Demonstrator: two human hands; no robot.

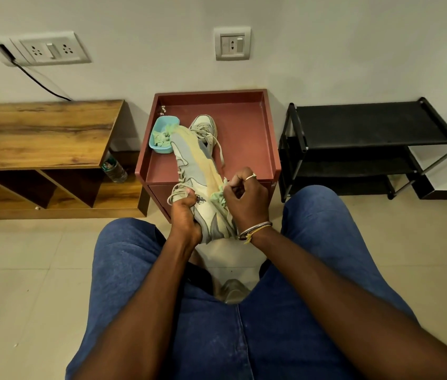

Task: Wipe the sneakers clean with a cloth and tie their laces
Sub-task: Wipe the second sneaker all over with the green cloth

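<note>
Our left hand [186,216] has a clenched grip on the near end of the sneaker [193,163], with the fingers curled round its pale upper and the thumb pressed in beside the laces. Our right hand [245,197] pinches a bunched green cloth [218,193] against the same shoe, just right of the left hand at the centre of the frame. It wears a ring [251,176], and there are thin bracelets [255,229] at the wrist.

The held sneaker is turned on its side, showing grey and yellow-orange panels. It runs from our hands up and left across the front edge of the red counter [247,119]. We cannot tell whether its far end rests on that surface.

The second sneaker [206,127] stands on the counter just behind the held one, its loose lace [221,152] trailing down toward our right hand. A light blue bowl [162,131] sits at the counter's left side with green scraps inside — the held shoe's tip overlaps it in the picture.

Our knees in blue jeans [244,338] fill the lower frame. A wooden shelf unit [38,127] stands at left with a plastic bottle [115,171] tucked beside it, and a black shoe rack [367,127] stands at right. Two wall sockets [49,49] [232,43] sit in the upper frame — a dark cable [41,83] drops from the left one.
</note>
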